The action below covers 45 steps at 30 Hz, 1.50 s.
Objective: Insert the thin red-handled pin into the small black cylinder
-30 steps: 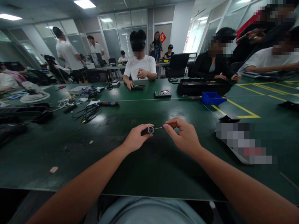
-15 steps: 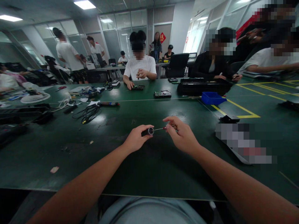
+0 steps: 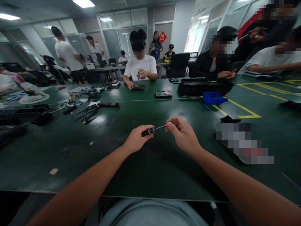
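Observation:
Above the green table, my left hand is closed round a short black cylinder, whose round silver-rimmed end faces right and toward me. What kind of part the cylinder is, I cannot make out. Between thumb and fingers, my right hand grips a screwdriver with a red handle end and a thin metal shaft. The shaft points left and its tip is at the cylinder's rimmed end; whether it touches a screw is too small to see. My fingers cover most of the screwdriver handle.
Ahead lie a circuit-board device, a blue bin and a long black casing. A cable coil and a pen-shaped tool are at left. A blurred-out pale object lies at right. A co-worker sits opposite.
The fingers of my right hand have curled in closer round the screwdriver handle, and its shaft slants a little more. My left hand keeps the cylinder in nearly the same place.

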{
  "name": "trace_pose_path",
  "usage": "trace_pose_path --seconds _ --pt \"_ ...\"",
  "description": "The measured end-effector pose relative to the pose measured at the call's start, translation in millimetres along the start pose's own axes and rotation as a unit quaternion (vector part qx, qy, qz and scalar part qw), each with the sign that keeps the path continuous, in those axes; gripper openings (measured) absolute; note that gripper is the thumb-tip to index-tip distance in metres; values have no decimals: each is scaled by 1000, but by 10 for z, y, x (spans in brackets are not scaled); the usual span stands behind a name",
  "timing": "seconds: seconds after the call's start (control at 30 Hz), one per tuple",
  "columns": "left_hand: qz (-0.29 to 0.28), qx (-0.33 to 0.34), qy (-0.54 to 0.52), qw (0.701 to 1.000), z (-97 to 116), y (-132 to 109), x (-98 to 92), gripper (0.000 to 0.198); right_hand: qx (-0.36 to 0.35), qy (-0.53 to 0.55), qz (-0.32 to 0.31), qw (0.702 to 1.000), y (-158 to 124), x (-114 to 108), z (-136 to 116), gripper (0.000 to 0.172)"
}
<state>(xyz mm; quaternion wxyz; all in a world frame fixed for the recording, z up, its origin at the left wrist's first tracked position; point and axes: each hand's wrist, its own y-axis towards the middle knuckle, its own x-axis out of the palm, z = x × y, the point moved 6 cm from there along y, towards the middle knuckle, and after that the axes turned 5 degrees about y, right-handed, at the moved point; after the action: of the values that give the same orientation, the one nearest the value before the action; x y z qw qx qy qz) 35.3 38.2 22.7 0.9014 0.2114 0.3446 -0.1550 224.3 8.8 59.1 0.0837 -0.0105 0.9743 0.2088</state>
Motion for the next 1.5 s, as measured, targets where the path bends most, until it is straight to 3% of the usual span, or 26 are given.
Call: trace_pose_path --seconds 0.13,0.23,0.37,0.53,0.77,1.07,1.5 --pt "-10 13 -9 1000 16 -7 17 42 46 89 47 994 44 -20 111 24" --pt "-7 21 -18 1000 30 -12 8 42 120 170 90 974 66 -59 283 25" --pt "2 14 -19 1000 28 -10 -13 42 202 250 79 944 81 -41 455 25" --pt "-6 15 -2 1000 19 -9 2 43 118 174 105 972 87 -98 354 25" --pt "-9 31 7 999 50 -10 -2 43 11 13 69 997 34 -81 58 23" --pt "-5 37 35 999 71 -13 -7 43 -79 -146 24 986 -54 -24 -162 15" --pt "-25 49 45 997 37 -19 47 44 -132 -214 -27 968 -75 16 -259 6"
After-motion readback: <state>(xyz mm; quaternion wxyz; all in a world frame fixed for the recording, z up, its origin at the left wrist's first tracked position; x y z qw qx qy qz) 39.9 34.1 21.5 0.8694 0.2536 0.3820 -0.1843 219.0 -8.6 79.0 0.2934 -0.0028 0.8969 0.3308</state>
